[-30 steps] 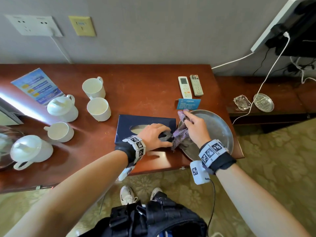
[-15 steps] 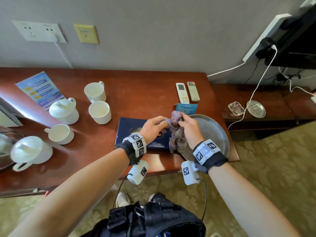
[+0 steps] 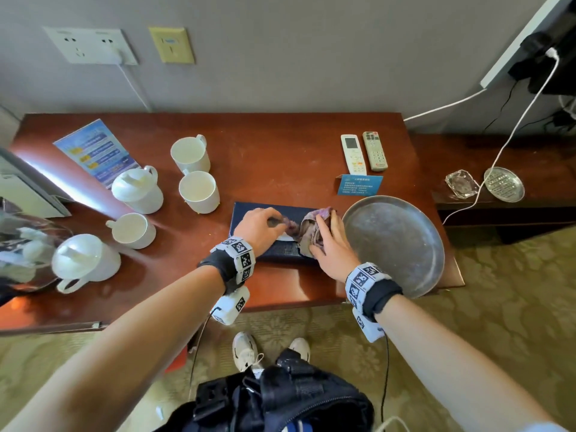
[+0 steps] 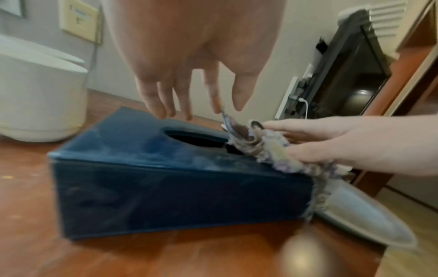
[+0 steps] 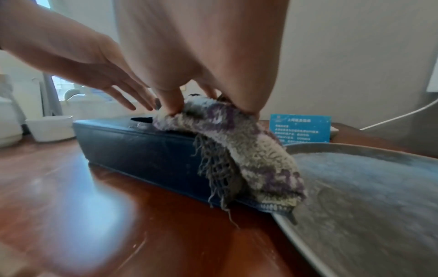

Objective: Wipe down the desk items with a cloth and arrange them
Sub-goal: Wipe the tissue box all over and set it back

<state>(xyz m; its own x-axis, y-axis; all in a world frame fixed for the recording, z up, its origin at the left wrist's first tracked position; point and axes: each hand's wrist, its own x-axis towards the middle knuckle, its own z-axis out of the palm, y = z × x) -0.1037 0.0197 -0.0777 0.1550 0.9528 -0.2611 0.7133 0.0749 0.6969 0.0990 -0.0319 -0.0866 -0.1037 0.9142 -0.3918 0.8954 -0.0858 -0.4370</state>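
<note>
A dark blue tissue box (image 3: 285, 253) (image 4: 166, 187) (image 5: 142, 146) lies on the red-brown desk (image 3: 280, 157), left of a round metal tray (image 3: 392, 244) (image 5: 367, 187). A purple and grey fringed cloth (image 3: 307, 232) (image 4: 265, 148) (image 5: 249, 150) is draped over the box's right end and hangs down its side. My right hand (image 3: 327, 232) (image 5: 208, 101) grips the cloth and presses it onto the box top. Over the box's slot my left hand (image 3: 274, 224) (image 4: 201, 108) hovers with straight fingers, one fingertip touching a raised corner of the cloth.
White cups (image 3: 198, 190) and lidded cups (image 3: 137, 190) stand on the left, by a blue leaflet (image 3: 95, 151). Two remotes (image 3: 363, 152) and a blue card (image 3: 358, 184) lie behind the tray. A lower shelf on the right holds a glass ashtray (image 3: 461, 183), a small metal dish (image 3: 503, 183) and a white cable.
The cloth, held up between both hands half a second ago, has come down onto the right end of the tissue box. My left fingers have straightened out over the slot.
</note>
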